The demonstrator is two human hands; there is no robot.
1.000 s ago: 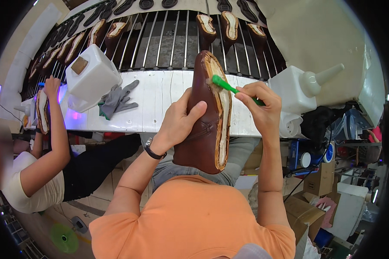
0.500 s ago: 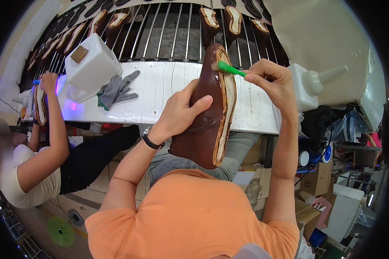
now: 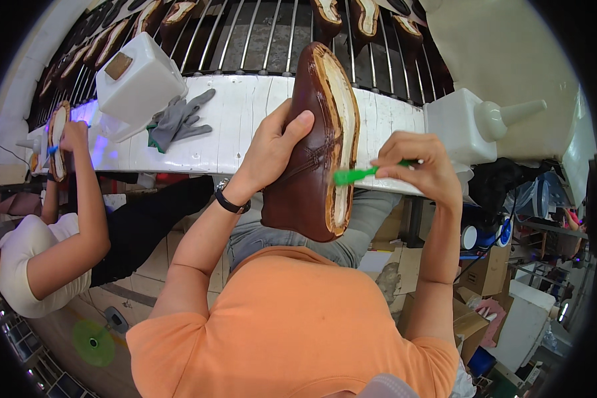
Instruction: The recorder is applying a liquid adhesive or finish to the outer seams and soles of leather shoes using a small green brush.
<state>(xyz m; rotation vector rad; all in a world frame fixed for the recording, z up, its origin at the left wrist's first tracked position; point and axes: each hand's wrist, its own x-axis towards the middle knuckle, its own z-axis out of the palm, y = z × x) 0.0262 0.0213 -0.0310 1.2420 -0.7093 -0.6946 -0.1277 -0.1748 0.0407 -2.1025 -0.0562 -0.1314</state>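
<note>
My left hand (image 3: 272,144) grips a dark brown leather shoe upper (image 3: 297,199) around its side, thumb on top. The upper is tilted, toe pointing away from me, with its pale underside and tan rim facing right. Between the thumb and fingers of my right hand (image 3: 423,166) is a small brush with a green handle (image 3: 358,175). Its head meets the rim near the heel half of the upper. My left fingertips are hidden behind the leather.
A white table (image 3: 245,106) runs ahead, holding a white jug (image 3: 139,86), grey gloves (image 3: 179,123) and a white spouted bottle (image 3: 464,126). Beyond is a roller rack (image 3: 265,40) with several shoe uppers. At left, a co-worker's hand (image 3: 75,136) works on another shoe. Cardboard boxes (image 3: 487,272) stand at right.
My right hand has brought the green brush from the toe area down toward the heel. The shoe upper has shifted slightly away from me and turned a little. The co-worker's hand has lowered.
</note>
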